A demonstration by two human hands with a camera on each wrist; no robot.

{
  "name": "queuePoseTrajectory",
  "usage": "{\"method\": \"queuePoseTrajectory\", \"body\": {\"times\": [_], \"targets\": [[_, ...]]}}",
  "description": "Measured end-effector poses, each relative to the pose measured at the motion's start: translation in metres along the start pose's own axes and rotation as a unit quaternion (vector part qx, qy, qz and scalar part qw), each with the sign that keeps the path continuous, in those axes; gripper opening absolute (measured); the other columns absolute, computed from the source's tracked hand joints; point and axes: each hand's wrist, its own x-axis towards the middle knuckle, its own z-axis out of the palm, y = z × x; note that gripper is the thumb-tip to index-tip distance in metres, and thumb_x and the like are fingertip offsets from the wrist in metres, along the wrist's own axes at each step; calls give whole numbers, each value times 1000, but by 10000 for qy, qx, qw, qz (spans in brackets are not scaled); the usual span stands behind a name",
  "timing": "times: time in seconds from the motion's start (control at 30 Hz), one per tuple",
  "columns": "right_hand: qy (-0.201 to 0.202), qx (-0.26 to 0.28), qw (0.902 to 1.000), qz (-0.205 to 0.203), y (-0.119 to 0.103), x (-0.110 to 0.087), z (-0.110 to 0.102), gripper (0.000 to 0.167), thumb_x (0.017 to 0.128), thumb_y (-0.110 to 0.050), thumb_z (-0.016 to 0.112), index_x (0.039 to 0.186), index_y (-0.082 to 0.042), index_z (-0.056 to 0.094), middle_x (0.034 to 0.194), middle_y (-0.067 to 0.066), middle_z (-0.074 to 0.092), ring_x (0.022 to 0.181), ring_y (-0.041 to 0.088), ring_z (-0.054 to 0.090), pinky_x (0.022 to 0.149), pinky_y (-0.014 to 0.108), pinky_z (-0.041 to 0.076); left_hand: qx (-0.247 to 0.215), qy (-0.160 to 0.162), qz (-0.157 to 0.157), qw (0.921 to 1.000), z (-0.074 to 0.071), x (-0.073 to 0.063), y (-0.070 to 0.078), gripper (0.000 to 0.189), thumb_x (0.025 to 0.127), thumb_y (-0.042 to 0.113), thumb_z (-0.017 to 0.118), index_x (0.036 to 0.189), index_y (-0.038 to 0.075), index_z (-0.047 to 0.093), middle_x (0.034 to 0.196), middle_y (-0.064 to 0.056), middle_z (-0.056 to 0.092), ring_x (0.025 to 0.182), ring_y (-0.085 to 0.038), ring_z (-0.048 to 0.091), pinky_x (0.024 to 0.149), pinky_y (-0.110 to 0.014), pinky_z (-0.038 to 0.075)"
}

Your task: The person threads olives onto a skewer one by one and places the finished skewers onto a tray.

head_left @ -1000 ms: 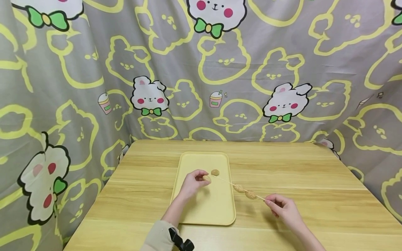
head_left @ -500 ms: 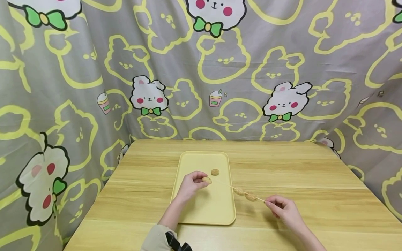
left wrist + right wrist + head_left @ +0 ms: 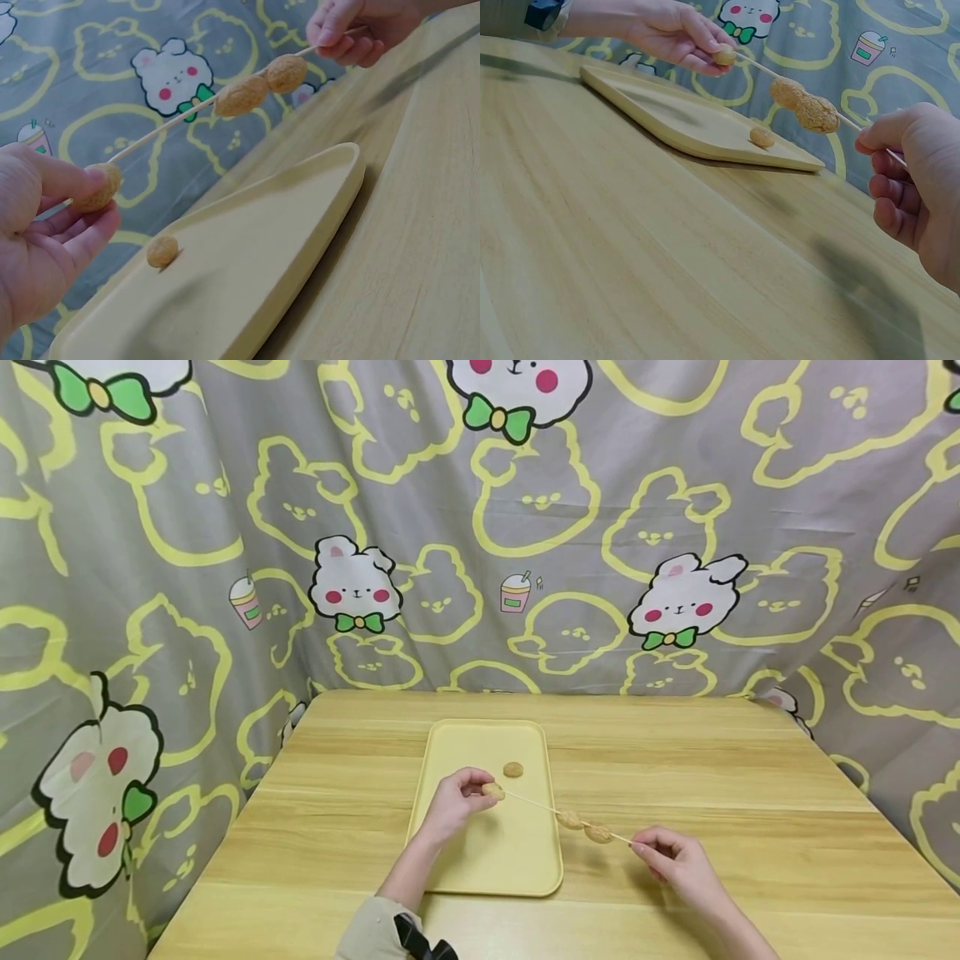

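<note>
My left hand (image 3: 456, 803) pinches a small golden-brown food ball (image 3: 100, 189) between thumb and fingers, above the tray. The thin end of a wooden skewer (image 3: 531, 805) meets this ball; how deep it goes in, I cannot tell. Farther along the skewer sit two wrinkled brown balls, one (image 3: 241, 96) touching the other (image 3: 286, 73). To the right of the tray, my right hand (image 3: 677, 858) grips the skewer's other end, holding it in the air at a slant. Another brown ball (image 3: 513, 769) lies on the pale yellow tray (image 3: 495, 868), just beyond my left hand.
The tray rests on a wood-grain table (image 3: 750, 777). A grey curtain (image 3: 450, 510) with yellow outlines and white rabbit faces hangs behind the table and at its sides. A black strap device (image 3: 423, 939) is on the left sleeve.
The skewer's tip dropped out of line and stood apart from the left-hand ball half a second ago; now it meets the ball. Both hands stay nearly in place.
</note>
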Motion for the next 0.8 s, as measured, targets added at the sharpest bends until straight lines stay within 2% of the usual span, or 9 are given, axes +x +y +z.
{"method": "queuePoseTrajectory", "body": {"times": [0.2,0.33,0.47,0.57,0.63,0.7,0.8], "targets": [[-53,-104,9999,-114,-1,1,0,5,85,4,60,87,8,61,54,2,48,46,8,43,37,26,37,184,-66,-3,9998,1,-2,5,26,74,-11,68,98,-12,58,83,-9,61,73,-10,55,63,-16,48],[-95,-156,9998,-87,-2,1,1,6,85,3,60,87,9,61,55,3,48,47,7,43,37,25,38,443,-43,7,9990,3,-11,21,24,75,-9,68,96,-11,59,76,-5,57,68,-10,51,58,-16,46],[-116,-214,9997,1,-4,1,2,8,86,1,60,88,9,61,55,4,47,47,8,43,38,25,37,386,-60,30,9992,6,-16,31,22,78,-8,65,98,-13,58,77,-9,58,69,-19,56,65,-26,53],[-117,-223,9997,77,-5,2,2,9,86,0,61,89,9,62,56,3,48,47,8,43,38,25,37,118,-85,86,9999,5,-14,26,21,82,-7,63,100,-14,58,82,-18,63,75,-34,61,75,-41,54],[-120,-214,9996,106,-6,2,2,9,86,0,61,89,9,62,56,2,48,47,8,43,39,24,38,-72,-94,166,9998,3,-11,18,21,83,-5,63,101,-15,58,87,-21,64,79,-35,63,77,-43,53],[-113,-204,9997,59,-6,2,3,9,86,0,61,89,8,62,56,1,48,47,8,43,39,24,38,-213,-111,243,9994,2,-8,10,22,83,-6,63,103,-16,58,89,-22,63,79,-30,63,76,-39,54],[-124,-181,9997,-84,-6,3,4,8,85,1,61,88,9,61,55,0,47,46,8,43,38,25,38,-318,-86,331,9989,0,-6,3,29,82,-7,63,109,-15,55,95,-20,61,77,-14,60,73,-30,55]]}}
